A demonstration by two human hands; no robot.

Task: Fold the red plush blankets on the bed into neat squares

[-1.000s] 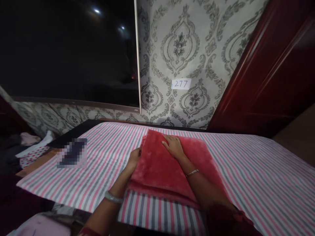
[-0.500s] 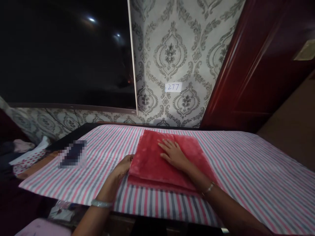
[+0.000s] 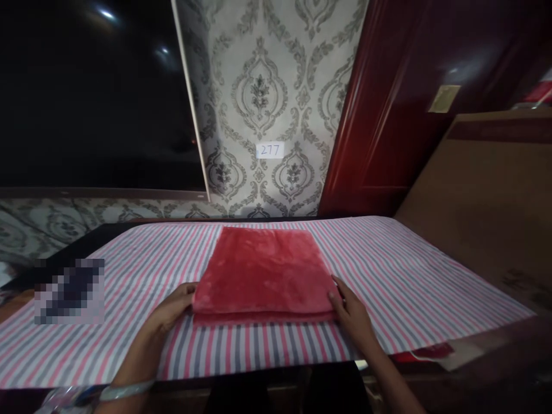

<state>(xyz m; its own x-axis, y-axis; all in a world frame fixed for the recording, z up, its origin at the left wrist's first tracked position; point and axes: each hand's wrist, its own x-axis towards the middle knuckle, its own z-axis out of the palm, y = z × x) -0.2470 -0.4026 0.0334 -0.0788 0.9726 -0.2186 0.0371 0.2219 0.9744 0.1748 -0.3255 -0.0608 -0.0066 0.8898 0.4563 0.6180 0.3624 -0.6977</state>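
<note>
A folded red plush cloth [image 3: 263, 270] lies flat on a surface covered by a pink, grey and white striped sheet [image 3: 388, 270]. My left hand [image 3: 170, 307] rests at the cloth's near left corner, fingers against its edge. My right hand [image 3: 351, 310] touches the near right corner, with the thumb on the folded edge. Both hands flank the cloth; whether the fingers reach under it is hidden. A bangle circles my left wrist.
A blurred dark object [image 3: 69, 290] lies on the sheet at the left. Behind stands a patterned wall with a small label reading 277 [image 3: 269, 150], a dark screen [image 3: 86, 98] at the left and a dark red wooden door [image 3: 409, 98] at the right.
My right hand left the top of the cloth and came down to its near right corner. My left hand slid to the near left corner. The view swung to the right.
</note>
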